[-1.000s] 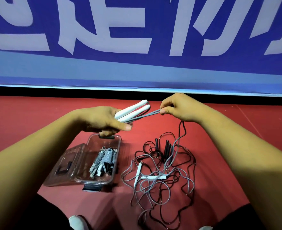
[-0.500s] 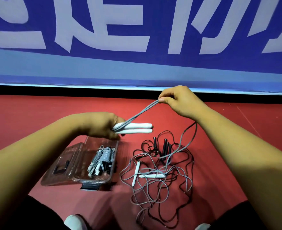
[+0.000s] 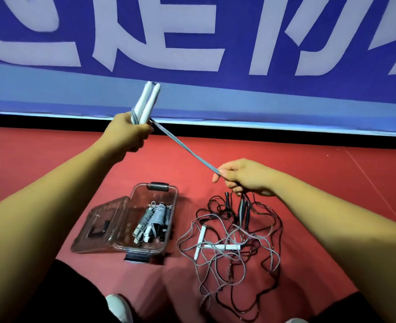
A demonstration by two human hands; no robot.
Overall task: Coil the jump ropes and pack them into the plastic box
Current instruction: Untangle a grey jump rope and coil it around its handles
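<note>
My left hand [image 3: 128, 132] is raised and grips the two white handles [image 3: 146, 103] of a grey jump rope, which point up. The doubled grey cord [image 3: 185, 151] runs taut down to my right hand [image 3: 243, 177], which pinches it. Below on the red floor lies a tangle of grey and black jump ropes [image 3: 232, 245] with two white handles and black handles. To its left stands the clear plastic box [image 3: 171, 206], lid swung open, holding coiled grey ropes [image 3: 153, 220].
The box's lid [image 3: 99, 224] lies flat to the left of the box. A blue banner [image 3: 215, 54] with white lettering stands along the back of the red floor. My dark trouser legs and white shoe toes [image 3: 118, 306] frame the bottom edge.
My left hand has lifted the white handles from low and level to high and upright. My right hand has dropped down and right, stretching the doubled cord taut between the two hands.
</note>
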